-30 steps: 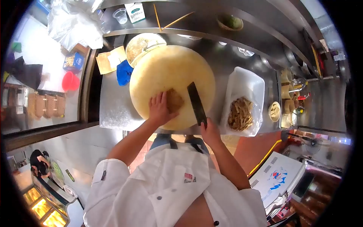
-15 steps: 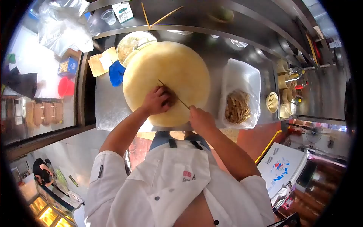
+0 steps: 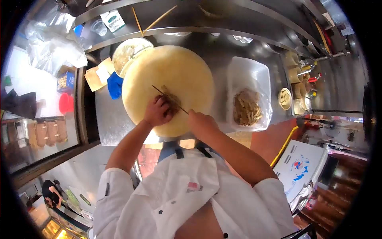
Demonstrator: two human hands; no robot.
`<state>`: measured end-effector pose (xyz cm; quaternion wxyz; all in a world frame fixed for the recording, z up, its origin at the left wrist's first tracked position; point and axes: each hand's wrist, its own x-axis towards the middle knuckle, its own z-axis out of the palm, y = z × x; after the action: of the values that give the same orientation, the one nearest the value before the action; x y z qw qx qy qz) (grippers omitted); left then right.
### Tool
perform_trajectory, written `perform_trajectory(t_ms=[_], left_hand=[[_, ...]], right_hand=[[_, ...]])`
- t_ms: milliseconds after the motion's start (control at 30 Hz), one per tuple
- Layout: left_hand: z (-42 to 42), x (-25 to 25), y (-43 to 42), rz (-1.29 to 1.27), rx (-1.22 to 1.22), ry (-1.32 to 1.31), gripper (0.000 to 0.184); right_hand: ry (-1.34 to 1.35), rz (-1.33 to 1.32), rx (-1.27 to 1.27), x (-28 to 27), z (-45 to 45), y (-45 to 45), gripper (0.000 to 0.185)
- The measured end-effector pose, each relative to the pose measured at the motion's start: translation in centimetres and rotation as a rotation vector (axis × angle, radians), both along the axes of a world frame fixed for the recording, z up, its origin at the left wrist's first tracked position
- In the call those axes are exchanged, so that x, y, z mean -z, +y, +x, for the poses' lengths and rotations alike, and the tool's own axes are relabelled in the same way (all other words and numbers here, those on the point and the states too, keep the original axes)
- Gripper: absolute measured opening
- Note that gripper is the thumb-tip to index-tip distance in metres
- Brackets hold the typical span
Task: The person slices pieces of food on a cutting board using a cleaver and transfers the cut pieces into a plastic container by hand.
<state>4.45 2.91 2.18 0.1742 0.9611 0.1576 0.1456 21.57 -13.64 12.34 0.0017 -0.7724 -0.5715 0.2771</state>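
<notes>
A round, thick wooden chopping board (image 3: 167, 63) lies in front of me. My right hand (image 3: 201, 123) is closed round the handle of a knife (image 3: 169, 98), whose thin edge-on blade runs diagonally over the board. Just left of the blade, my left hand (image 3: 157, 111) presses down with curled fingers on a small heap of brownish food (image 3: 174, 106). What food it is, I cannot make out. Some pieces lie on the blade's right side, and the fingers hide part of the heap.
To the right stands a white plastic tub (image 3: 249, 71) with brown strips (image 3: 246, 108) inside. A bowl (image 3: 125, 49) of pale food, a blue cloth (image 3: 115, 85) and brown paper (image 3: 95, 79) lie left of the board. Chopsticks (image 3: 159, 19) rest on the shelf. Another person (image 3: 51, 193) is at far left.
The whole view has shifted slightly. On the board, the knife and my left hand have moved a little to the left, and more cut pieces show right of the blade.
</notes>
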Motion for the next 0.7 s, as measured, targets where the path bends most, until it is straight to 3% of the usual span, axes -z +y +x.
perform_trajectory(t_ms=[67, 200, 267, 367, 433, 467, 533, 600, 700], left_hand=[[-0.5, -1.0, 0.3, 0.005, 0.018, 0.117, 0.040], [1.0, -4.7, 0.1, -0.160, -0.031, 0.196, 0.042], [1.3, -5.5, -0.1, 0.028, -0.016, -0.054, 0.027], [1.1, -5.3, -0.3, 0.040, -0.030, -0.048, 0.027], [-0.5, 0.3, 0.5, 0.001, 0.014, -0.057, 0.030], [-0.8, 2.0, 1.2, -0.023, 0.046, -0.078, 0.040], [0.9, -4.6, 0.4, -0.129, 0.006, 0.054, 0.040], [1.2, -6.4, 0.1, -0.241, -0.018, 0.193, 0.040], [0.2, -1.7, 0.5, -0.207, -0.055, 0.089, 0.038]], right_hand=[[0.014, -0.014, 0.107, 0.7, -0.8, 0.6, 0.017], [0.052, 0.102, 0.098, 1.9, -0.8, 0.9, 0.018], [0.045, 0.003, 0.078, -0.7, -0.8, 0.9, 0.017], [0.043, 0.040, 0.087, -0.6, -0.9, -0.2, 0.017], [0.045, 0.108, 0.087, 2.4, -1.2, 0.0, 0.017], [0.034, 0.191, 0.075, 3.4, -1.0, 0.6, 0.017], [0.044, 0.216, 0.056, 3.1, -0.9, 1.3, 0.018], [0.054, 0.233, 0.057, 2.2, -1.1, 1.1, 0.018], [0.081, 0.170, 0.110, 0.6, -1.1, 0.5, 0.018]])
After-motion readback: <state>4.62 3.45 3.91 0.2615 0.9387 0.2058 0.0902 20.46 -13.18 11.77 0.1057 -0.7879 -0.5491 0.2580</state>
